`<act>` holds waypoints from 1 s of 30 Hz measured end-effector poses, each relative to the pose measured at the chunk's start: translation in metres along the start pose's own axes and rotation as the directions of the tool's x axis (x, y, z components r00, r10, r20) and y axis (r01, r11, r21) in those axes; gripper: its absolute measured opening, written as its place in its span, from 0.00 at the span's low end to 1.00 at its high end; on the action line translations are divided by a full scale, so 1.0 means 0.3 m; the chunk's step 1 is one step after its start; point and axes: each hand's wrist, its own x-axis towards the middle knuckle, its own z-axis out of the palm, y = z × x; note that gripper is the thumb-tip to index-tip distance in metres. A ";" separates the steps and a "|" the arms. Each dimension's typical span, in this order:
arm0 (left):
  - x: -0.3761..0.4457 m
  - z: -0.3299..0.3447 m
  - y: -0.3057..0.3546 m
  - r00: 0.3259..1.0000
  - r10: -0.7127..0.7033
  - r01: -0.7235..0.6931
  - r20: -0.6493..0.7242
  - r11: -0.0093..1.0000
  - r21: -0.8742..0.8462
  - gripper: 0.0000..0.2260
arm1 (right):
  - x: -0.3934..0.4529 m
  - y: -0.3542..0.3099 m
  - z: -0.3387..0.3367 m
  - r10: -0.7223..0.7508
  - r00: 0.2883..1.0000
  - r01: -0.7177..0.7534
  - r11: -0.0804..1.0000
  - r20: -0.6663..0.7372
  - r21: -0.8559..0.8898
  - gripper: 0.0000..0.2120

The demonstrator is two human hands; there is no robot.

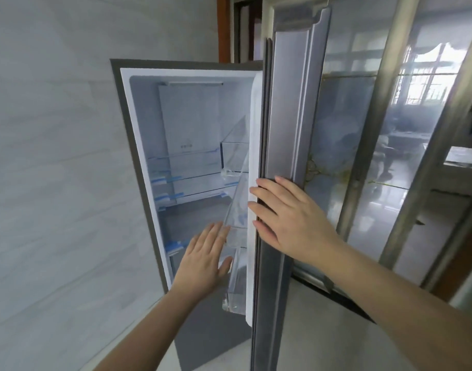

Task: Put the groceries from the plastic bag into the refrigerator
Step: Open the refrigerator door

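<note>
The refrigerator (192, 145) stands open against the wall. The right hand (291, 218) lies flat, fingers straight, on the refrigerator's door edge (280, 129); the left hand (202, 258) reaches released toward the door's clear bins (237, 210).

Two bare forearms, unsleeved, no jewellery

Head cam, close, facing open fridge (192, 145).

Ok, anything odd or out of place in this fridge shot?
Blue tape strips still sit on the glass shelves, and the refrigerator holds no food. Both hands, left and right, are empty; no bag shows.
</note>
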 end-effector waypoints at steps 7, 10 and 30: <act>0.081 0.042 0.130 0.966 0.248 -0.251 -0.073 0.967 -0.038 0.24 | -0.186 0.127 -0.023 0.157 0.979 -0.155 0.988 -0.126 0.023 0.12; 0.116 0.067 0.217 0.935 0.335 -0.343 -0.114 0.937 -0.067 0.24 | -0.259 0.179 -0.022 0.254 0.952 -0.247 0.967 -0.172 0.063 0.12; 0.378 0.231 0.523 0.957 0.289 -0.279 0.000 0.923 -0.265 0.24 | -0.508 0.344 0.214 0.510 0.759 -0.605 0.782 0.405 0.151 0.27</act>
